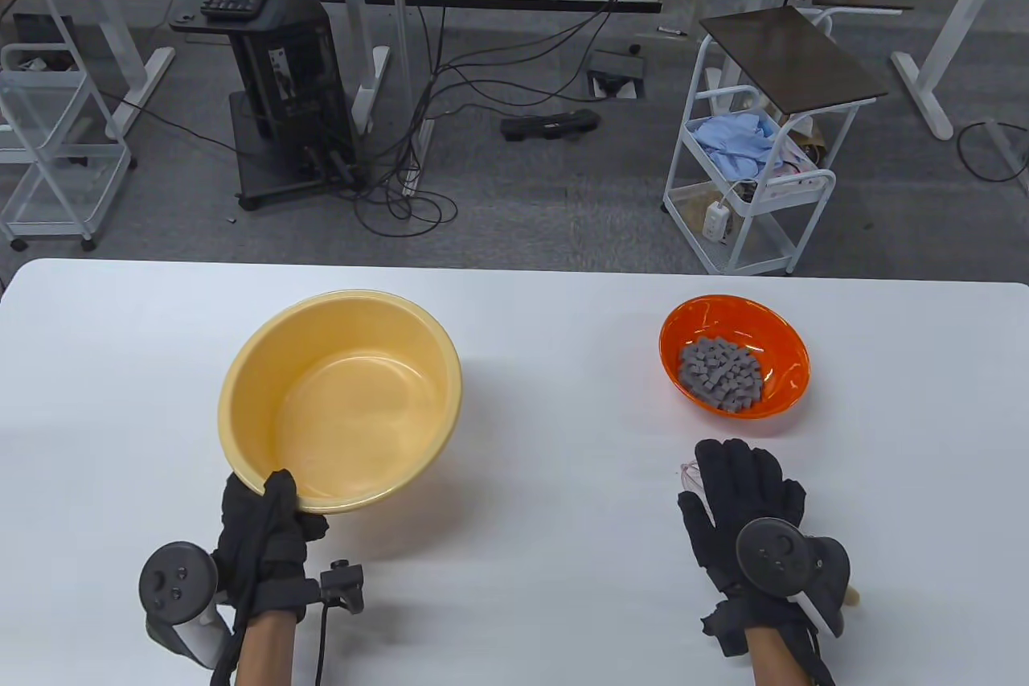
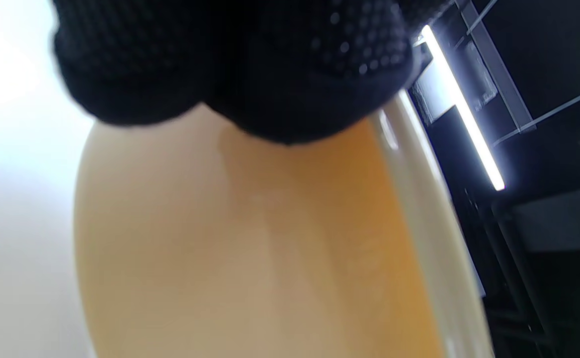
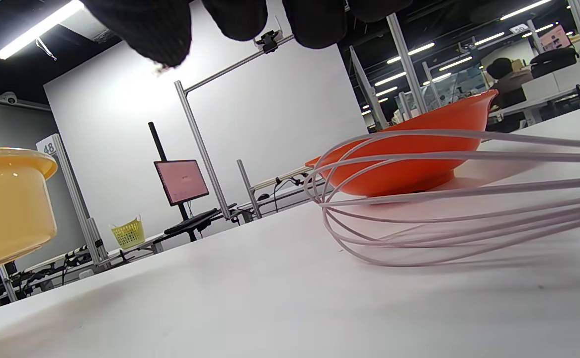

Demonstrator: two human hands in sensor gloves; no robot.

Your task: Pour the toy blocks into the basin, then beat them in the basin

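White table (image 1: 514,557); left hand (image 1: 265,533) grips basin (image 1: 338,396) rim; right hand (image 1: 744,505) flat over whisk (image 3: 444,199).

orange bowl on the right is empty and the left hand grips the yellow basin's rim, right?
Not quite. The orange bowl holds a heap of grey toy blocks, as the table view shows. The rest stands: the left hand grips the yellow basin at its near rim.

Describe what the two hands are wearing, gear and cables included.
Both the left hand and right hand wear black knit gloves with dotted texture. A round dark grey tracker with small buttons sits by the left wrist, another tracker on the right hand's back. Black cables run along both wrists; forearms are unsleeved.
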